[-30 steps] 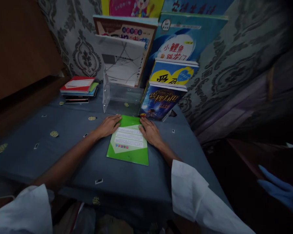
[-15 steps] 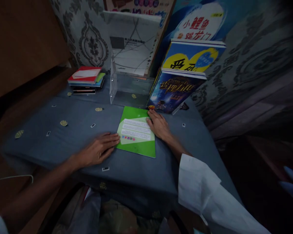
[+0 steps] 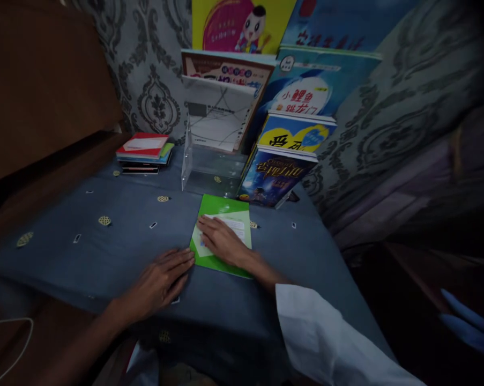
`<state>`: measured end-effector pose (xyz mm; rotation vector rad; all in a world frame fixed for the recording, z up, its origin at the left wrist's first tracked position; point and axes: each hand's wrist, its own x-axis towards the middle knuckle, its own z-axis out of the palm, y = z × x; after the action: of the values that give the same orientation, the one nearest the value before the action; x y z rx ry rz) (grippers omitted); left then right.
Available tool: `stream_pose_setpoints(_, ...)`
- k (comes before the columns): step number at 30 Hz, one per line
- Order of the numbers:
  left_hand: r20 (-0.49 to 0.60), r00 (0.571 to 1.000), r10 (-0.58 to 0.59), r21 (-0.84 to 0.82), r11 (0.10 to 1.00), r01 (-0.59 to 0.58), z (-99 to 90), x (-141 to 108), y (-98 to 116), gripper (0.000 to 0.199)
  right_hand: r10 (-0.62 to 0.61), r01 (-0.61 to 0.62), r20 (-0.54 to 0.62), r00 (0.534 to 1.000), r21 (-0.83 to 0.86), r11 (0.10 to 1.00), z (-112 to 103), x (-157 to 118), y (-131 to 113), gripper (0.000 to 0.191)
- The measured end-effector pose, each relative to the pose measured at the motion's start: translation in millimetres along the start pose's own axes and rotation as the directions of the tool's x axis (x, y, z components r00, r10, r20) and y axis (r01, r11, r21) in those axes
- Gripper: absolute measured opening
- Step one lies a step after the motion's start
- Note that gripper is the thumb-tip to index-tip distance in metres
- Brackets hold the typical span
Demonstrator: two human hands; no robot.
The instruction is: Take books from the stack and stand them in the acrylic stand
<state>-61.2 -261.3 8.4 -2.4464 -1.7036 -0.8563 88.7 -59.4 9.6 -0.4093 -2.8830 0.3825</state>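
A green book (image 3: 221, 262) with a pale panel of print lies flat near the front of the cloth-covered table. My right hand (image 3: 221, 238) rests palm down across the middle of its cover, fingers stretched toward the left edge. My left hand (image 3: 161, 279) lies flat on the cloth, fingers extended, its fingertips touching the book's lower left edge. Neither hand grips anything. Behind the book stands a clear rack (image 3: 186, 161), which holds a white-covered book (image 3: 217, 118) on its left side and a dark blue book (image 3: 274, 179) on its right.
A small stack of books (image 3: 143, 147) with a red one on top sits at the back left of the table (image 3: 125, 252). Taller picture books (image 3: 306, 96) rise in the rack's rear tiers against the patterned wall. A white cable (image 3: 27, 343) hangs at lower left.
My right hand has moved from the book's upper right edge leftward onto its middle. My left hand stays by the left edge. The view has tilted up, showing more of the rack's upper books.
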Motion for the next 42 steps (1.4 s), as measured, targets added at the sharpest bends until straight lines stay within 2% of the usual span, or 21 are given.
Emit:
stream_pose_setpoints(3, -0.009, 1.0, 0.004, -0.001, 1.0, -0.004, 3.1, -1.4, -1.5, 0.05, -0.018, 0.017, 0.038, 0.999, 0.014, 1.0, 3.1, 19.5, -2.6, 0.047)
stream_pose_setpoints(8, -0.059, 0.998, 0.021, 0.019, 1.0, -0.02, 8.5, -3.4, -3.4, 0.049, 0.092, -0.091, 0.042, 0.995, -0.017, 0.996, -1.1, 46.4, 25.2, 0.055)
stream_pose_setpoints(11, -0.059, 0.998, 0.024, 0.039, 0.999, -0.021, 8.4, -3.7, -2.8, 0.047, 0.162, -0.16, 0.047, 0.986, -0.043, 0.986, -3.5, 53.5, 33.3, 0.062)
stream_pose_setpoints(14, -0.036, 0.999, 0.016, 0.042, 0.999, -0.015, 7.2, -3.8, -1.2, 0.045, 0.173, -0.171, 0.028, 0.985, -0.059, 0.984, -4.4, 53.5, 29.9, 0.063)
stream_pose_setpoints(20, -0.046, 0.998, -0.031, 0.045, 0.998, 0.033, 11.5, -4.2, -0.2, 0.044, 0.068, -0.067, 0.016, 0.998, -0.045, 0.997, -2.1, 33.4, 9.7, 0.054)
stream_pose_setpoints(29, 0.015, 0.999, -0.046, 0.078, 0.996, 0.045, 6.0, -2.0, 3.1, 0.039, -0.129, 0.128, 0.026, 0.991, 0.037, 0.991, 10.6, -35.6, -38.0, 0.057)
stream_pose_setpoints(34, -0.01, 1.0, -0.025, 0.085, 0.996, 0.026, -0.3, 1.4, 5.5, 0.041, -0.092, 0.089, 0.032, 0.995, 0.063, 0.994, 6.7, -51.0, -50.2, 0.065)
stream_pose_setpoints(39, -0.074, 0.997, -0.023, -0.014, 1.0, 0.022, -3.9, 6.9, 1.5, 0.038, -0.08, 0.077, 0.044, 0.996, 0.053, 0.996, 1.1, -50.6, -58.1, 0.056)
stream_pose_setpoints(42, -0.013, 0.998, -0.064, -0.131, 0.99, 0.062, -7.3, 17.0, -5.4, 0.034, -0.068, 0.066, 0.065, 0.996, 0.043, 0.997, 2.1, -51.4, -59.3, 0.052)
